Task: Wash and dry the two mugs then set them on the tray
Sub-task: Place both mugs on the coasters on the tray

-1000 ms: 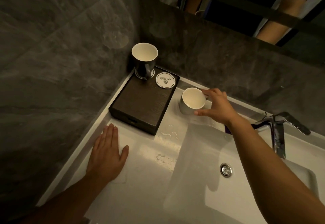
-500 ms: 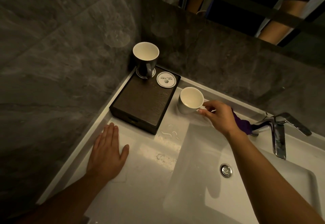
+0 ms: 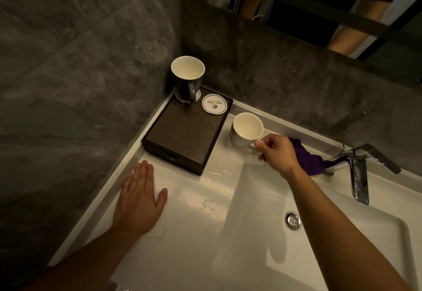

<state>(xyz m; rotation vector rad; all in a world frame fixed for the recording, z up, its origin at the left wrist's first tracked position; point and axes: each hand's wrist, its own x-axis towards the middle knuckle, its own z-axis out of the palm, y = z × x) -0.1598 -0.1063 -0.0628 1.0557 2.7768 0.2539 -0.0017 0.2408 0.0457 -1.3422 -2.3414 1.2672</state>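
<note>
The right hand (image 3: 277,153) reaches in from 5 o'clock, thumb and fingers curled and pinching the handle of the light grey mug (image 3: 245,131). That mug sits at 10 o'clock from the hand, mouth up, off the tray and just beside its right edge, over the white desk (image 3: 196,240). Whether its base rests on the desk I cannot tell. The left hand (image 3: 139,197) lies flat on the desk at 7 o'clock in the view, palm down with fingers straight and together, thumb spread, gripping nothing.

At 1 o'clock from the left hand is the dark wooden tray (image 3: 182,135), set into the corner of the grey stone walls. At the tray's far end, at 12 o'clock, the dark mug (image 3: 186,78) stands upright on a round white coaster (image 3: 180,98). A second, bare coaster (image 3: 214,104) lies just beside it at 3 o'clock.

Behind the right hand, at 3 o'clock, a purple cloth (image 3: 310,160) lies crumpled on the desk, reaching the base of the chrome faucet (image 3: 360,174). The basin (image 3: 251,233) opens at 6 o'clock from the hand, its metal drain (image 3: 292,220) showing. Water streaks mark the desk between tray and basin.
</note>
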